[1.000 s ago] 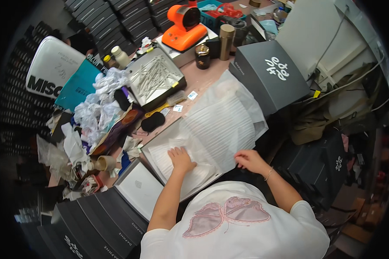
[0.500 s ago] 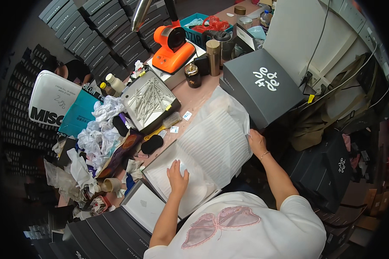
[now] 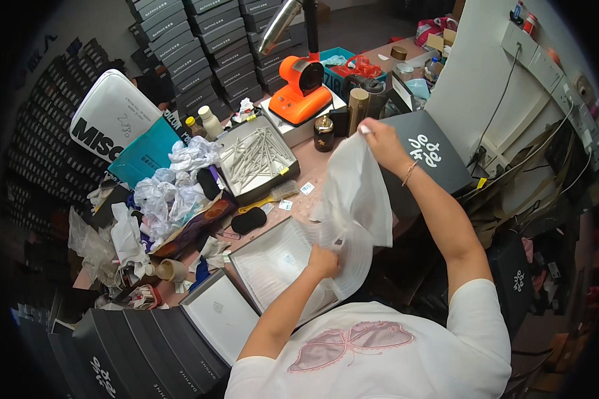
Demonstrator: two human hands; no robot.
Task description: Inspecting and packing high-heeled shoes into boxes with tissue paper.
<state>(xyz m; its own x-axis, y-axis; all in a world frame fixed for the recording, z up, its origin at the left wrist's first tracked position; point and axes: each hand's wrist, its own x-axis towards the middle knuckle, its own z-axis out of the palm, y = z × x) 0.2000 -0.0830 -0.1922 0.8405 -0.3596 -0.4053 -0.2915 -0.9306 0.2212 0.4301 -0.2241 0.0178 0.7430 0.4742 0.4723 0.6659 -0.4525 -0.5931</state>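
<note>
An open shallow box with a white ribbed lining lies on the table in front of me. A translucent white packing sheet rises from its right side, bunched and creased. My right hand is raised and closed, pinching the sheet's upper corner near the grey box. Over the right part of the open box, my left hand is closed at the ribbed lower part of the sheet. The left fingertips are partly hidden.
A large grey box stands at the right. Beyond the open box are a tray of white sticks, an orange device and a dark jar. Crumpled plastic is piled left; grey boxes line the near left.
My right hand has moved up and away from me, lifting the sheet off its flat spread. My left hand has shifted right and closed from spread fingers. The view has turned slightly.
</note>
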